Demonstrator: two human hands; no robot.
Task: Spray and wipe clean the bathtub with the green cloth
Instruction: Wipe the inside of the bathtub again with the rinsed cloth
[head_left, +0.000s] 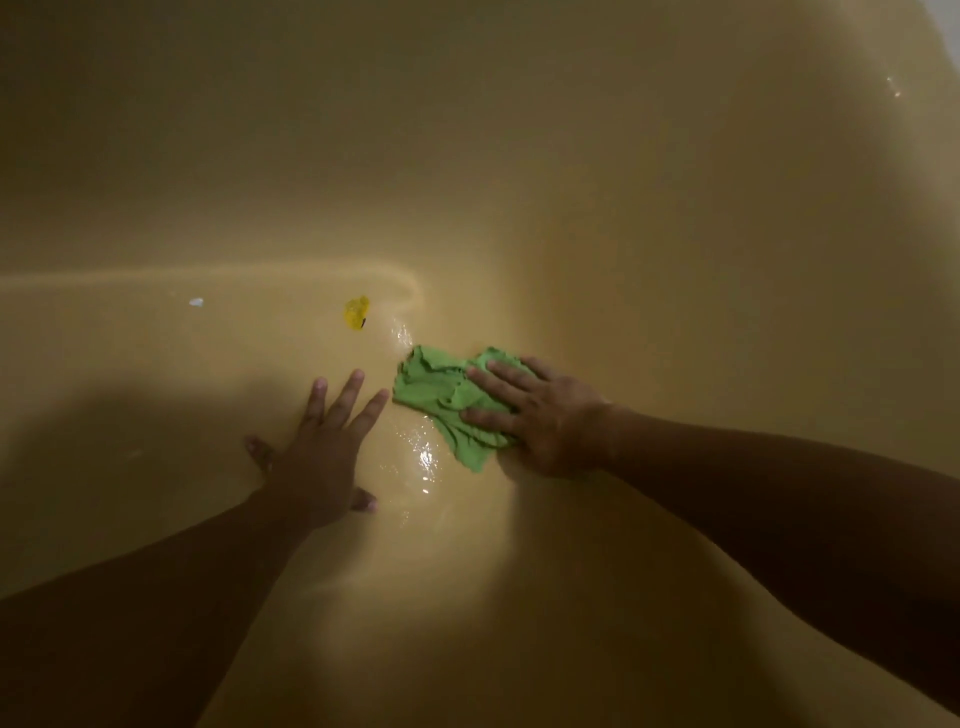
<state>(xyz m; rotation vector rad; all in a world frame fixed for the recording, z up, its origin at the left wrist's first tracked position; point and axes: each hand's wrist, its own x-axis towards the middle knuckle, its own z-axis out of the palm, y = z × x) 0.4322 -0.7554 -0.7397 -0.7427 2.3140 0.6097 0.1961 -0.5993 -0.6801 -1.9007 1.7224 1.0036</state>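
I look down into a tan bathtub (519, 182) whose floor and curved walls fill the view. A crumpled green cloth (439, 395) lies on the tub floor near the middle. My right hand (535, 410) presses flat on the cloth with straight fingers, covering its right part. My left hand (322, 447) rests flat on the bare tub floor just left of the cloth, fingers spread, holding nothing. Wet shiny patches (423, 457) glisten on the floor between the two hands. No spray bottle is in view.
A small yellow object (357, 313) sits on the tub floor beyond my left hand. A tiny white speck (196, 302) lies further left. The tub wall rises at the back and on the right; the lower left is in shadow.
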